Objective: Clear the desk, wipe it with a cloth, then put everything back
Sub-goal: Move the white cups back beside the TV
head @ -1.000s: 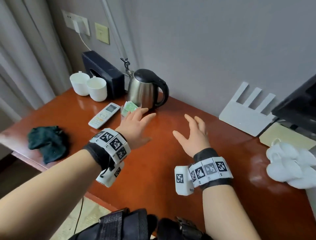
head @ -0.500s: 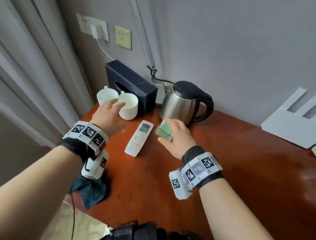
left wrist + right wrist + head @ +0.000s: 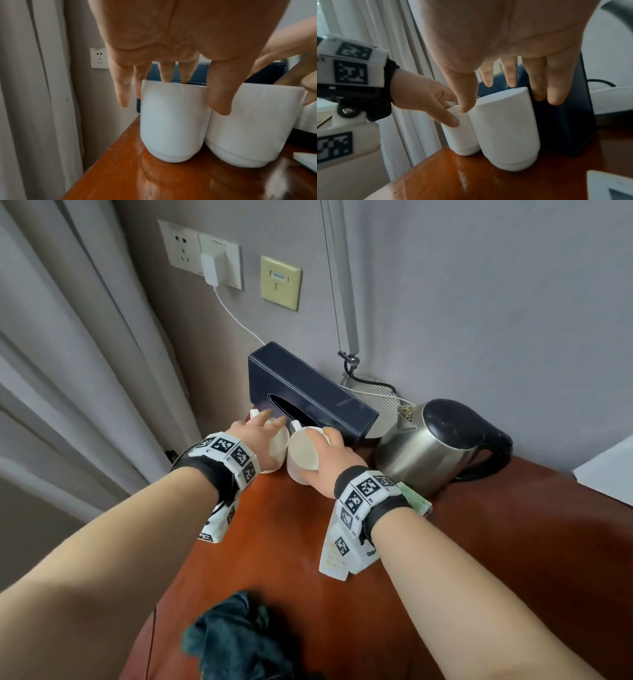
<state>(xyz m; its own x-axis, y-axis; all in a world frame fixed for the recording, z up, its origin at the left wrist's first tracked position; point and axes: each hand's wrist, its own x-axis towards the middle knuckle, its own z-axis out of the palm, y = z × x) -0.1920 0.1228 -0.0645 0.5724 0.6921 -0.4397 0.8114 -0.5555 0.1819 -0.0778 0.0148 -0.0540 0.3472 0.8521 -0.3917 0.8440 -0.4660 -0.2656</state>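
A grey wall rises behind the back edge of the glossy reddish-brown wooden surface. Pale curtains hang in folds past its left edge. On the wall sit a white socket plate, with a white charger plugged in beside it, and a cream plate.

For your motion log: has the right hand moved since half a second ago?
Yes. The right hand left the kettle front and went left to the right-hand cup by the tissue box.

Likely a hotel room. Wooden desk against wall holds kettle, two white cups, tissue box. Curtain at left.
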